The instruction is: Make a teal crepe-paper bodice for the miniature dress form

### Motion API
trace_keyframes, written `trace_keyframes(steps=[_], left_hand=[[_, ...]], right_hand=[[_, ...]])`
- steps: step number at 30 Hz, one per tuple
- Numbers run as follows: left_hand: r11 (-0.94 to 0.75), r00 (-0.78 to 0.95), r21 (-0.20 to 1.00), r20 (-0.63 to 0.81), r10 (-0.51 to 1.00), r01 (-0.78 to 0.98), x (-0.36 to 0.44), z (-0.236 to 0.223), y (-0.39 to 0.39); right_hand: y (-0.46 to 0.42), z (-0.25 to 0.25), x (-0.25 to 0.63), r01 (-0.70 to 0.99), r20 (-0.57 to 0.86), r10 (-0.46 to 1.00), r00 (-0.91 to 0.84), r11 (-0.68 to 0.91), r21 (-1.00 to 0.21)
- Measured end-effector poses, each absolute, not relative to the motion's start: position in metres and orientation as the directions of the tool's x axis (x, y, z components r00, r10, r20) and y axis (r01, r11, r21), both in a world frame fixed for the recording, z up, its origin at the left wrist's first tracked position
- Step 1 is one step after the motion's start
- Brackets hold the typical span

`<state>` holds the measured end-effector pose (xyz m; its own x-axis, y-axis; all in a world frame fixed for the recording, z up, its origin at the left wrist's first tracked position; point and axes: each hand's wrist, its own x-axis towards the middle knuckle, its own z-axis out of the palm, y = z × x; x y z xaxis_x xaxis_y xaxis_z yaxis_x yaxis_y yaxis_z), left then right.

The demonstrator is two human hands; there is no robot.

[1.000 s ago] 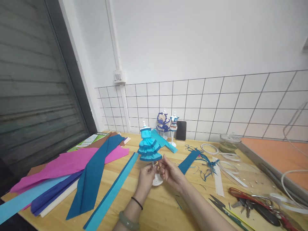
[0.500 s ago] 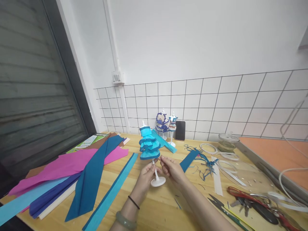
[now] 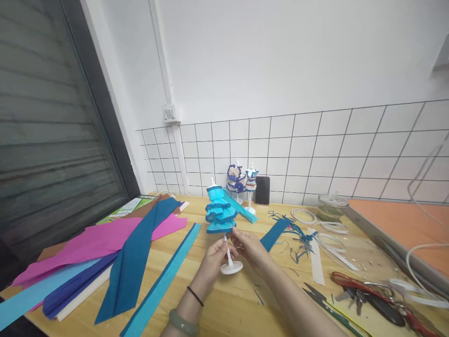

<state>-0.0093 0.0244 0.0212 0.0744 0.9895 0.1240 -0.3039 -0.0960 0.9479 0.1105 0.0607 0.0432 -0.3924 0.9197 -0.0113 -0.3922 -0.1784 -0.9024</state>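
Note:
A small white mannequin stand wearing a layered blue paper dress (image 3: 220, 213) is lifted a little off the wooden table (image 3: 242, 299), tilted slightly. My left hand (image 3: 213, 262) pinches its thin white stem just below the skirt. My right hand (image 3: 249, 248) is closed beside it, fingertips at the same stem. The round white base (image 3: 231, 268) hangs between my hands above the tabletop.
Pink, dark blue and light blue paper sheets (image 3: 115, 248) lie to the left. Two more dressed mini mannequins (image 3: 242, 180) and a dark phone (image 3: 263, 190) stand at the tiled wall. Scissors (image 3: 324, 299), keys (image 3: 358, 295), tape strips and a glass jar (image 3: 331, 208) lie to the right.
The mannequin with the blue dress came up off the table and tilted between my hands. Both hands stayed on the stem.

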Motion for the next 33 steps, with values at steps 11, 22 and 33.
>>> trace_keyframes(steps=[11, 22, 33], left_hand=[[-0.14, 0.069, 0.974, 0.155, 0.986, -0.18, -0.008, 0.018, 0.026], [-0.181, -0.005, 0.979, 0.182, 0.983, -0.089, -0.005, 0.02, 0.024], [-0.256, 0.048, 0.967, 0.255, 0.966, 0.012, 0.0, 0.012, 0.022]], right_hand=[[0.058, 0.037, 0.104, -0.344, 0.014, 0.901, -0.434, -0.151, -0.927], [0.065, 0.06, 0.126, 0.063, 0.383, 0.921, -0.075, 0.388, -0.92], [0.052, 0.072, 0.132, 0.5, 0.818, 0.562, -0.122, 0.747, -0.439]])
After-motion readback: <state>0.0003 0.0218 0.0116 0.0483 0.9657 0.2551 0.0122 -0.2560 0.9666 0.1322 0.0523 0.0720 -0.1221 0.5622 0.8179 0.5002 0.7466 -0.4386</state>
